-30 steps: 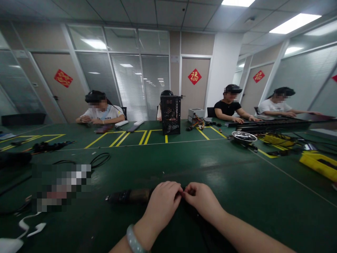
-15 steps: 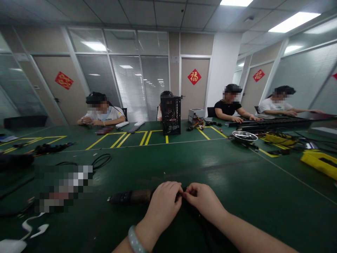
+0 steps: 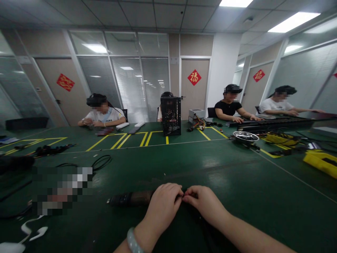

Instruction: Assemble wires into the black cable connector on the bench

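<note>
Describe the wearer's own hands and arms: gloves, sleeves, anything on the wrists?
The left hand and right hand are bare, with no gloves, and no sleeves show. The left wrist wears a pale grey-green bangle with a rounded band. No cables or markings are visible on either arm.

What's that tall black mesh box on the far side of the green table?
This tall black box looks like a computer case: a dark frame with perforated mesh sides, small coloured parts faintly showing inside. It stands upright on the green table, beside yellow tape lines, with a seated person partly hidden behind it.
</note>
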`<state>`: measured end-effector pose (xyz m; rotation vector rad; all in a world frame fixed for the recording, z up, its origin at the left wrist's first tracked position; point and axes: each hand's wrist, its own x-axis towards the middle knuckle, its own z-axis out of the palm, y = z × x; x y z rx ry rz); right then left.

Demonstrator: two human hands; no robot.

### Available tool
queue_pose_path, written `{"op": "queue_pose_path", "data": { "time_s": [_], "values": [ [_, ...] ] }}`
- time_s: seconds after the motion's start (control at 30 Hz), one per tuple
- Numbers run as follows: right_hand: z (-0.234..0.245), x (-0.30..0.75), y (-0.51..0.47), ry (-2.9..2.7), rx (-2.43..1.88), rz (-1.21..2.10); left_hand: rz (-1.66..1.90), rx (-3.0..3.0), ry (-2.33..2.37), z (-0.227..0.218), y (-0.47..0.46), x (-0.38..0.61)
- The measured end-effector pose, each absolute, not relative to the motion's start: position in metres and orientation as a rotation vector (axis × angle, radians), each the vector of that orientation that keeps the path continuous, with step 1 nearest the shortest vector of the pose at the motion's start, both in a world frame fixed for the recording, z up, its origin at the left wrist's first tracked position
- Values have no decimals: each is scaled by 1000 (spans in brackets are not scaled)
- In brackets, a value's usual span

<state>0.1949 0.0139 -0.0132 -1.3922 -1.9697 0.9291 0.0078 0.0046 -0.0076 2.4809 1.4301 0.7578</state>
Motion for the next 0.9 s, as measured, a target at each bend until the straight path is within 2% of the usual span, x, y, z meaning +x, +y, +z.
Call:
{"op": "queue_pose_path", "data": {
  "time_s": [0.17, 0.47, 0.9],
  "values": [
    [-16, 201, 12, -1972, -1397, 939, 740, 2491, 1433, -5, 4, 9],
    [-10, 192, 14, -2063, -1392, 700, 748, 2505, 1415, -5, 5, 9],
    [-9, 198, 14, -2061, -1382, 868, 714, 2518, 1447, -3, 3, 9]
  ]
}}
